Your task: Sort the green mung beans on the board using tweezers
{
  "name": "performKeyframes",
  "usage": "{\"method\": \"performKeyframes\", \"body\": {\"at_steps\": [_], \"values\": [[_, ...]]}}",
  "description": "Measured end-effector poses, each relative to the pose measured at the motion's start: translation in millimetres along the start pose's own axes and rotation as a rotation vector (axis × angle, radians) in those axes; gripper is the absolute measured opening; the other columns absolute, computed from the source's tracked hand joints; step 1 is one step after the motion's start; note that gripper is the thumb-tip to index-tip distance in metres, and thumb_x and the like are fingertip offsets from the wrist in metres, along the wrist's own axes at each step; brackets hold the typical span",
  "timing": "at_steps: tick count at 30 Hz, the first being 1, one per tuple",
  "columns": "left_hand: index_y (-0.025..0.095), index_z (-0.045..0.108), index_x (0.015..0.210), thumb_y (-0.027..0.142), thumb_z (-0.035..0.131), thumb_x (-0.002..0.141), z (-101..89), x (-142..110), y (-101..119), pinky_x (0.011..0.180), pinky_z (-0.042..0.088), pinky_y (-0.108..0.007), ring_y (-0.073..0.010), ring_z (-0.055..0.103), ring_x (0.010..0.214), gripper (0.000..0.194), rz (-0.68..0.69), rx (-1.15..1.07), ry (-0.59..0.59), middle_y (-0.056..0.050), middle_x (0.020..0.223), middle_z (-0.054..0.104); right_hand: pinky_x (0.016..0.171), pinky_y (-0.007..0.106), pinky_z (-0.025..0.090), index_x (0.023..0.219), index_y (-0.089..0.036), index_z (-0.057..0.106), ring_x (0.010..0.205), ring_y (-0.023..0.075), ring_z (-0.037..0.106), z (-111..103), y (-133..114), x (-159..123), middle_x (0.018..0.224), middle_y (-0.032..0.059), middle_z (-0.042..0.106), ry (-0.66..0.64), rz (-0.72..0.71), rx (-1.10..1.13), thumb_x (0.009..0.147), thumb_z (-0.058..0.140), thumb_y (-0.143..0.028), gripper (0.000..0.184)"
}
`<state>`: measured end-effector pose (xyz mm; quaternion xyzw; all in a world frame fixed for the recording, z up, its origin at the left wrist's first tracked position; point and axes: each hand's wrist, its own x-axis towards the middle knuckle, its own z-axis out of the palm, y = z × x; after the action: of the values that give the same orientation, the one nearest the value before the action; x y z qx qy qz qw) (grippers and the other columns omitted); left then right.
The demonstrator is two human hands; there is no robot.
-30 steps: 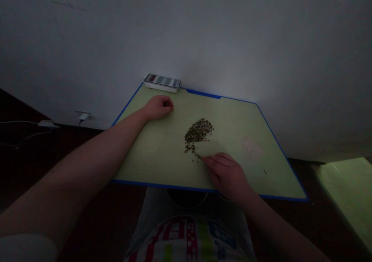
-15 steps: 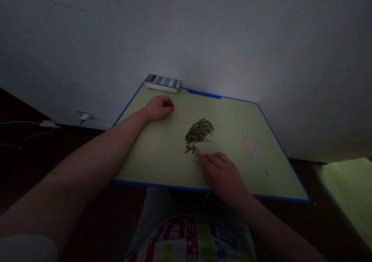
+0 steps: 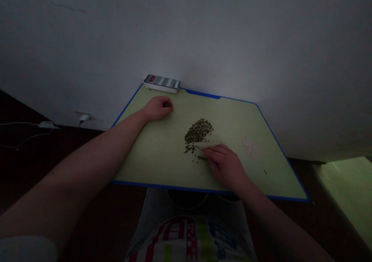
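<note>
A pile of small dark green beans point(image 3: 198, 132) lies in the middle of a light green table with a blue edge point(image 3: 162, 153). My right hand point(image 3: 226, 164) rests on the table just below the pile, fingers held together and pointing left, fingertips at a few stray beans point(image 3: 200, 157). What the fingers pinch, if anything, I cannot make out. My left hand point(image 3: 159, 107) lies curled in a loose fist near the table's far left corner. A faint patch of pale grains point(image 3: 250, 147) sits to the right of the pile.
A phone on a white base point(image 3: 162, 83) stands at the table's far left corner against a white wall. A charger and cable point(image 3: 46, 125) lie on the dark floor at left. Another green surface point(image 3: 348, 192) shows at right. The room is dim.
My right hand has slid up and slightly left toward the lower edge of the bean pile. The left hand has not moved.
</note>
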<state>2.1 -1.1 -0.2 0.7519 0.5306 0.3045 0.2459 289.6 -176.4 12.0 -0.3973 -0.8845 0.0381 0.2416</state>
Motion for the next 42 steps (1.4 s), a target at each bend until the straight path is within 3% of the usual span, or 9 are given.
{"method": "performKeyframes", "body": {"at_steps": [14, 21, 36, 42], "values": [[0.015, 0.063, 0.074, 0.032, 0.059, 0.066, -1.3, 0, 4, 0.061, 0.040, -0.026, -0.0123, 0.050, 0.063, 0.020, -0.011, -0.009, -0.014, 0.000, 0.065, 0.058, 0.080, 0.038, 0.054, 0.112, -0.014, 0.069, 0.087, 0.0213, 0.062, -7, -11, -13, 0.099, 0.0103, 0.073, -0.041, -0.030, -0.030, 0.087, 0.050, -0.009, 0.032], [0.015, 0.063, 0.074, 0.031, 0.059, 0.066, -1.5, 1, 2, 0.059, 0.041, -0.025, -0.0113, 0.050, 0.060, 0.018, -0.002, 0.000, -0.015, 0.000, 0.065, 0.058, 0.081, 0.037, 0.054, 0.113, -0.008, 0.068, 0.087, 0.0242, 0.061, 0, -24, -7, 0.098, 0.0131, 0.073, -0.104, -0.060, -0.216, 0.082, 0.056, -0.007, 0.033], [0.015, 0.063, 0.073, 0.032, 0.059, 0.065, -1.7, 0, 4, 0.059, 0.040, -0.025, -0.0106, 0.048, 0.059, 0.019, -0.003, -0.009, -0.011, 0.000, 0.064, 0.058, 0.079, 0.037, 0.054, 0.113, -0.012, 0.068, 0.085, 0.0224, 0.062, 0, -12, -8, 0.097, 0.0112, 0.073, -0.007, 0.007, -0.174, 0.085, 0.051, -0.007, 0.033], [0.016, 0.063, 0.073, 0.032, 0.059, 0.066, -0.6, 0, 1, 0.060, 0.040, -0.025, -0.0112, 0.049, 0.060, 0.018, -0.005, -0.006, -0.005, -0.001, 0.066, 0.059, 0.080, 0.039, 0.054, 0.114, -0.015, 0.068, 0.086, 0.0217, 0.062, 0, -5, -6, 0.099, 0.0100, 0.073, -0.033, -0.010, -0.115, 0.088, 0.048, -0.009, 0.034]]}}
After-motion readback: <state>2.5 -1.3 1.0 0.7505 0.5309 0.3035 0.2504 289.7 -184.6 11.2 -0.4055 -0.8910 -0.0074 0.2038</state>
